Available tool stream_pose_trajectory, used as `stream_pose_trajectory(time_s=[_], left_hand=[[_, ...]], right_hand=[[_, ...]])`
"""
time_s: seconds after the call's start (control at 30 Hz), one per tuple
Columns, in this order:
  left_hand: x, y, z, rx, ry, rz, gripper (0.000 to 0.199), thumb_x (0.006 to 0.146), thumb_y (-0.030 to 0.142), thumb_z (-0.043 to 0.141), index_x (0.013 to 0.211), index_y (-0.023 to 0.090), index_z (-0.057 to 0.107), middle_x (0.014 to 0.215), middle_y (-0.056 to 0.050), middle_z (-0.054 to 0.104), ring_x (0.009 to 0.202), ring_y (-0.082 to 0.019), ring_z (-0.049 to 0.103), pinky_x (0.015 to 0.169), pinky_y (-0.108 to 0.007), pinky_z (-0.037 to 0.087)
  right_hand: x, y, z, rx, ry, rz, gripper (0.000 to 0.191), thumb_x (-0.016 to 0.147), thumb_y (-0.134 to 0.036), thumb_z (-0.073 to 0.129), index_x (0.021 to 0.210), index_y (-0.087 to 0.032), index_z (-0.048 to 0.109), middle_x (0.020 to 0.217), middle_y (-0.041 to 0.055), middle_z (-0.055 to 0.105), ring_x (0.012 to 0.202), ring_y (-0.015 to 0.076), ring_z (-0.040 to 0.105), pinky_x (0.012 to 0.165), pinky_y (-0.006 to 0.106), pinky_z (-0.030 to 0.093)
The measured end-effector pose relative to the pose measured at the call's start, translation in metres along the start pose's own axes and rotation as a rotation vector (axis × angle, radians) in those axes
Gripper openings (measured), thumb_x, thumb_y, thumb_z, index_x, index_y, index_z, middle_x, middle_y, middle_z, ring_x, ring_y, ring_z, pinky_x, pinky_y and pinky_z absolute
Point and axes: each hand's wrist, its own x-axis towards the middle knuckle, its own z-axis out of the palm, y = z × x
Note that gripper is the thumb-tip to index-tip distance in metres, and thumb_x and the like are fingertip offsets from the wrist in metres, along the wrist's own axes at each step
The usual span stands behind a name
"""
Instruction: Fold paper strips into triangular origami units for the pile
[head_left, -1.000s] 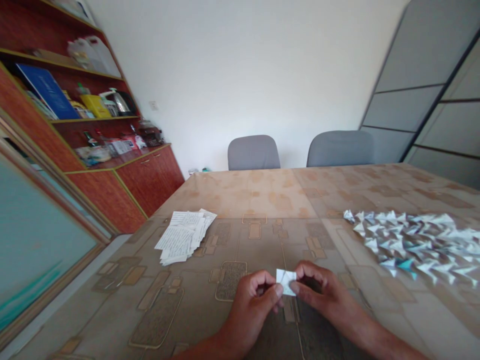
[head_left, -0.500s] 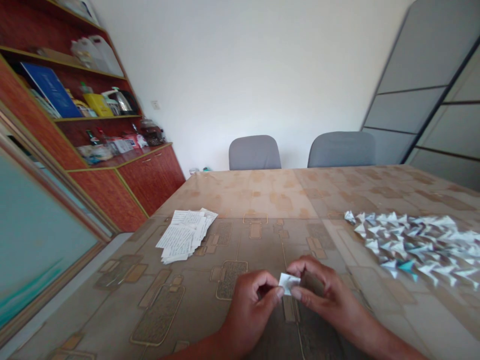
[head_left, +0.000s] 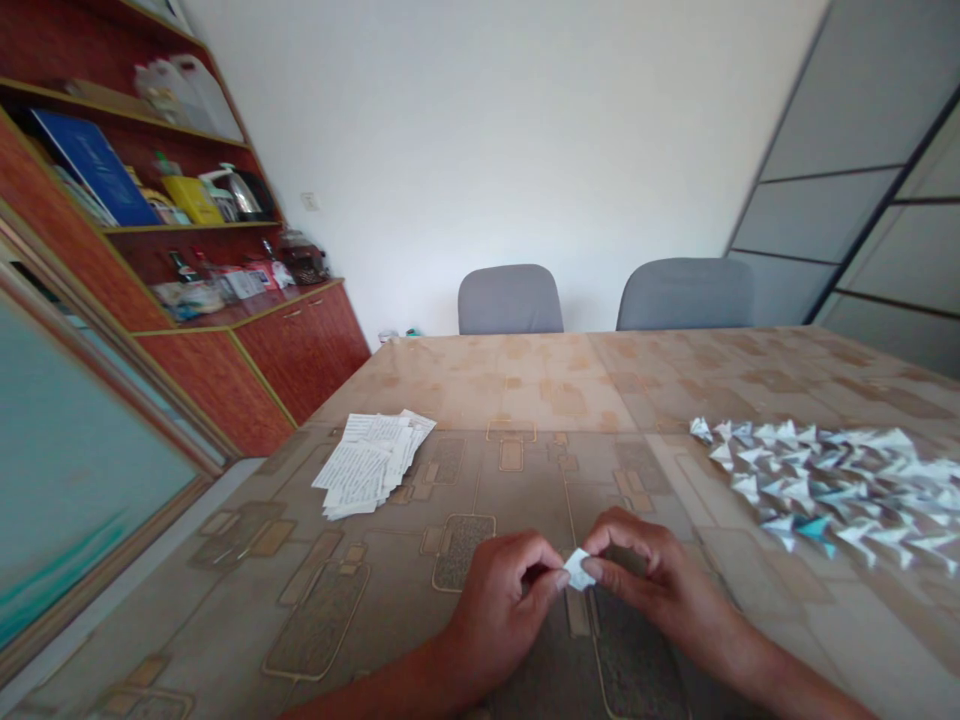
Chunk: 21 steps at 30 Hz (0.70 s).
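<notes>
1. Table, brown with a blocky pattern.
2. Folded bits, pointy, mostly white, off to the right.
3. Left hand and right hand, both pinching the paper.
4. Paper's tiny, pale, kinda diamond-shaped, between them over the table.

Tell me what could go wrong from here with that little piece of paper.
The small paper is pinched between the fingertips of the left hand and right hand, so uneven pulling might crease or tear it.

It could slip, since each hand seems to grip only an edge.

The folded paper pieces lie close together on the right; a careless sweep of the right forearm might scatter them.
</notes>
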Motion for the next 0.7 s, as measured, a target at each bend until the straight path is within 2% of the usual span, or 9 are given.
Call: stream_pose_trajectory(time_s=[0.13,0.23,0.5,0.7], left_hand=[[0.002,-0.001,-0.004,0.259,0.041,0.214,0.019,0.088,0.019,0.059,0.069,0.017,0.062,0.063,0.000,0.059,0.060,-0.013,0.052,0.059,-0.025,0.031],[0.003,-0.001,-0.007,0.383,0.049,0.355,0.021,0.093,0.023,0.055,0.075,0.018,0.063,0.067,-0.001,0.063,0.064,-0.015,0.051,0.064,-0.028,0.032],[-0.002,-0.004,0.001,0.476,-0.110,0.352,0.017,0.089,0.033,0.063,0.079,0.020,0.063,0.081,0.000,0.062,0.077,-0.017,0.051,0.070,-0.030,0.032],[-0.001,-0.002,0.003,0.425,-0.185,0.292,0.015,0.087,0.031,0.065,0.078,0.019,0.065,0.082,0.000,0.062,0.080,-0.017,0.052,0.073,-0.031,0.032]], right_hand=[[0.002,-0.006,-0.007,-0.325,0.002,-0.271,0.012,0.091,-0.018,0.056,0.082,-0.022,0.062,0.077,0.0014,0.063,0.079,0.0189,0.056,0.072,0.032,0.038],[-0.001,-0.006,-0.012,-0.470,-0.030,-0.360,0.013,0.094,-0.018,0.053,0.085,-0.022,0.061,0.081,0.0022,0.063,0.080,0.0191,0.054,0.074,0.034,0.036],[-0.011,0.010,-0.011,-0.593,-0.205,-0.422,0.026,0.100,-0.019,0.043,0.082,-0.020,0.062,0.080,0.0026,0.063,0.082,0.0185,0.053,0.078,0.034,0.036],[-0.009,0.004,-0.016,-0.560,-0.319,-0.359,0.019,0.097,-0.017,0.048,0.085,-0.020,0.063,0.083,0.0026,0.064,0.082,0.0182,0.052,0.078,0.034,0.035]])
